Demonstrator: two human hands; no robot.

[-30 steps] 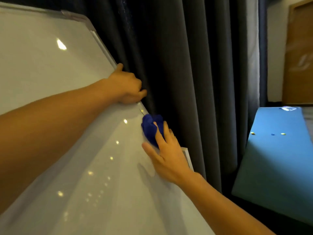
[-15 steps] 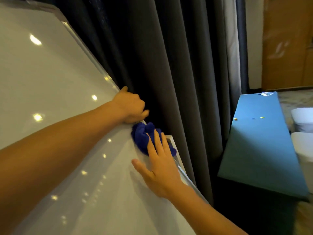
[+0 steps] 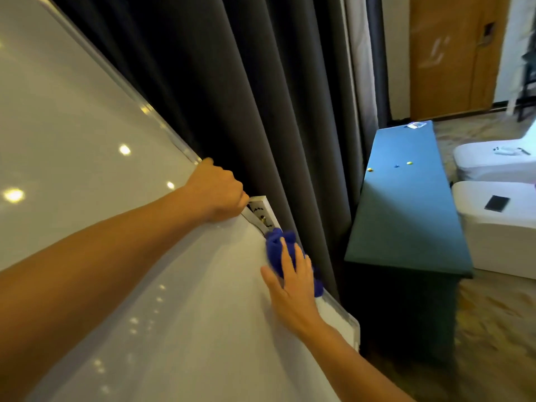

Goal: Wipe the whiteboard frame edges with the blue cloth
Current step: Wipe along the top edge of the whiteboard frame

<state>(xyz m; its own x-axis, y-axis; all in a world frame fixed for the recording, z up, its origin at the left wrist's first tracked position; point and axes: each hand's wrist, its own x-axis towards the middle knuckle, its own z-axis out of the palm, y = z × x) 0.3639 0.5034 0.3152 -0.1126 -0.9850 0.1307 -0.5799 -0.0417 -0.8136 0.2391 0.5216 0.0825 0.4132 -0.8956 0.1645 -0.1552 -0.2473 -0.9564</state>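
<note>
Right hand: the right hand [image 3: 293, 288] lies flat, fingers [image 3: 285, 253] spread and pressing the cloth [image 3: 275, 248] against the frame [image 3: 336, 310] at the board's right edge. Not a pinch; the palm and fingers pin it.
Cloth: bunched, blue, sitting on the frame edge just below the tray [image 3: 262, 211], partly under the fingers.
Change: a second ago the cloth and hand were just under the left hand; now they sit farther down the edge, with a gap of frame and the small tray showing between the two hands. The blur on the cloth suggests a stroke in progress.
Meaning: the wipe looks to be running downward along the right edge. The stretch between the hands is likely done; the part from the cloth down to the lower corner is not yet covered, nor the edge above the left hand.
Left hand: the left hand [image 3: 217, 192] is closed in a fist over the frame edge, fingers curled behind it, apparently steadying the board [image 3: 116, 256].
Behind: a dark curtain [image 3: 261, 111] hangs just beside the edge, close to the cloth.
Farther: a green table [image 3: 406, 213] stands well apart to the right.
</note>
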